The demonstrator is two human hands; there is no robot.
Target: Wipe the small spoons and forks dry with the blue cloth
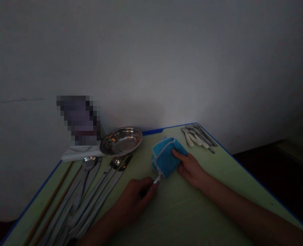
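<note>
My left hand is closed on the pale, shiny handle of a piece of cutlery, pinched between thumb and fingers. The other end of that cutlery is hidden in a folded blue cloth with a light edge, so I cannot tell its kind. My right hand grips the cloth from the right, thumb on top. Both hands are held over the middle of the pale green table.
To the left lie wooden chopsticks, spoons and table knives. A shiny metal dish stands at the back, beside a pixelated upright object. Several smaller pieces of cutlery lie at the far right corner. A wall rises behind.
</note>
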